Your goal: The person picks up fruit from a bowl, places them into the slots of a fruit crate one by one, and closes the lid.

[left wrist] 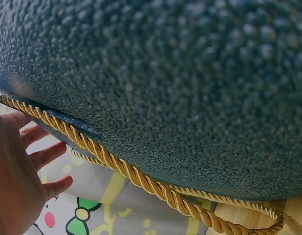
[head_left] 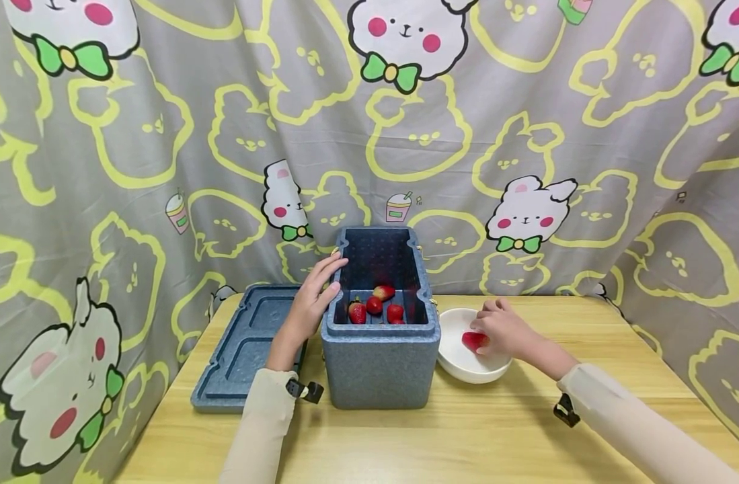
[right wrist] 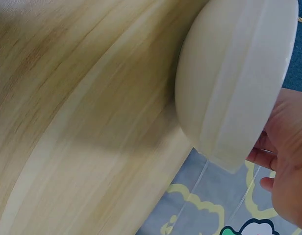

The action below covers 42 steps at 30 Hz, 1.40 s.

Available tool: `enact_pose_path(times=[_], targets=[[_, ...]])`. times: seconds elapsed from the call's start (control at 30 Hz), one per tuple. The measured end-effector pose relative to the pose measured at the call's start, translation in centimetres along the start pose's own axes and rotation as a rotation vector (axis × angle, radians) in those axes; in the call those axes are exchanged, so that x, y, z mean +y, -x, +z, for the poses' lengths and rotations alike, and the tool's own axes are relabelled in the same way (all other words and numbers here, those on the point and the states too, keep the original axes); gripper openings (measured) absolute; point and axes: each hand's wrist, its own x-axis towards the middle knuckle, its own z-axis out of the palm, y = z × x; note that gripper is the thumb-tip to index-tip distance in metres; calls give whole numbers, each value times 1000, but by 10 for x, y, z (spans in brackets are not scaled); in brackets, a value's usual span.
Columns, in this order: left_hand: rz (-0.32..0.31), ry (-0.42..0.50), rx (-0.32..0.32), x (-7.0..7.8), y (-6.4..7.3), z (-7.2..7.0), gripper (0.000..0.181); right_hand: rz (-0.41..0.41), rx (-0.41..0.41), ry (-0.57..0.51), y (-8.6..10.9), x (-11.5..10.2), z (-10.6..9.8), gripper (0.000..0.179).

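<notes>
A blue-grey foam box [head_left: 378,370] stands uncovered on the table with several red strawberries [head_left: 374,306] on its floor. My left hand [head_left: 308,302] rests on the box's left rim, fingers extended; in the left wrist view, the same hand [left wrist: 18,171] lies beside the box's pebbled wall and its gold rope. To the right of the box sits a white bowl [head_left: 456,356]. Inside the bowl, my right hand [head_left: 505,328] pinches a strawberry [head_left: 473,341], partly covered by the fingers. The bowl's wall [right wrist: 229,88] hides most fingertips in the right wrist view.
Left of the box, its blue-grey lid [head_left: 248,363] lies flat on the wooden table [head_left: 466,437]. A grey patterned curtain [head_left: 442,148] hangs close behind and at both sides. Gold rope [left wrist: 141,178] loops down the box's side.
</notes>
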Motion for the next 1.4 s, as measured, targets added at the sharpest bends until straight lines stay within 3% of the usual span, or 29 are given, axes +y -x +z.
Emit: enact_pose_path(times=[0.3,0.77,1.13,1.4], targets=[[7,-4,-1,0,0,0,47,6,-21,26,-2,-5,5,27],[-10,-3,-7,0,0,-1,48,44,-8,-64,-15,-15,7,31],[-19,-2,-13,0,0,-1,48,73,165,-172,-21,-10,-6,34],[-18,-1,-16,0,0,-1,48,142,267,-239,-24,-5,-28,37]])
